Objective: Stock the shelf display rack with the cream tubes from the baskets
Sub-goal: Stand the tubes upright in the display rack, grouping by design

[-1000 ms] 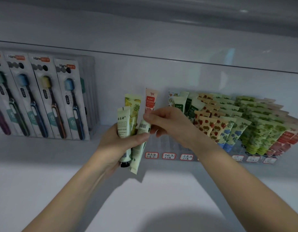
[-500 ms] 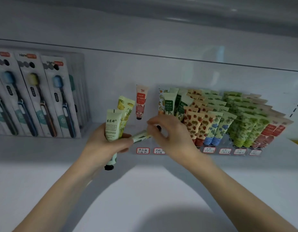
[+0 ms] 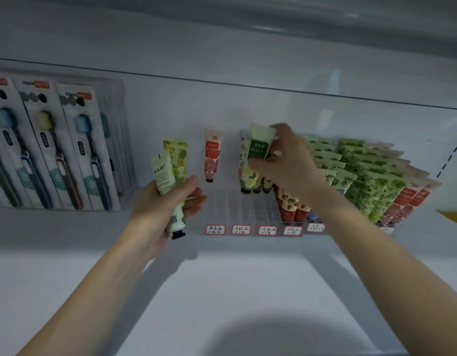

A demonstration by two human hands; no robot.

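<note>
My left hand [image 3: 165, 204] grips two cream tubes upright in front of the shelf: a pale green one [image 3: 163, 173] and a yellow fruit-print one [image 3: 178, 158] behind it. My right hand [image 3: 286, 163] pinches a cream tube with a dark green label [image 3: 258, 146] by its top, held over the left rows of the clear display rack [image 3: 237, 209]. A single red tube [image 3: 212, 155] stands alone in the rack's leftmost column. Several rows of patterned tubes [image 3: 363, 173] fill the rack's right side.
Boxed toothbrushes [image 3: 55, 150] stand on the shelf to the left. Red-bordered price labels [image 3: 241, 229] line the rack's front edge. The white shelf lip [image 3: 222, 291] runs below my hands. A yellow object [image 3: 453, 217] shows at the far right edge.
My right hand took the green-label tube from my left hand's bundle and lifted it up and right over the rack. My left hand now holds two tubes.
</note>
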